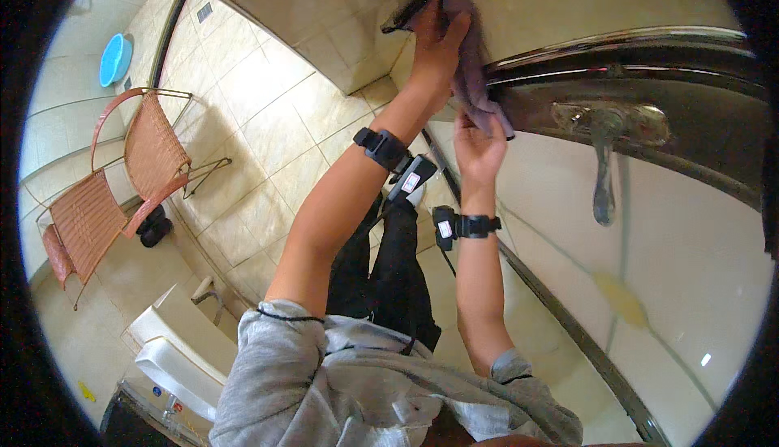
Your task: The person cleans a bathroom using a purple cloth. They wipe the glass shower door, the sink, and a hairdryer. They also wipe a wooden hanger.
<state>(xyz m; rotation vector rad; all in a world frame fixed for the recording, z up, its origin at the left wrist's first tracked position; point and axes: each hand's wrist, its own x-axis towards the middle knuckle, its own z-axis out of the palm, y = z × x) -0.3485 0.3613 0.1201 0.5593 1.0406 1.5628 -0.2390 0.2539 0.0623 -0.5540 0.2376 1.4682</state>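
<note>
A greyish-purple cloth (471,76) hangs between my two hands in front of the tiled wall. My left hand (435,36) is raised at the upper part of the cloth, which wraps around its fingers. Lower down and slightly to the right, my right hand (481,146) pinches the bottom end of the cloth. Just right of the cloth begins a dark panel with a shiny rail (614,51). A metal lever fitting (605,137) is mounted on that panel.
A woven chair (155,149) stands at left, with dark shoes (153,228) beside it. Farther back is a blue basin (115,59). A white toilet (176,349) is at lower left. A tiled wall corner (350,76) juts out near my left arm.
</note>
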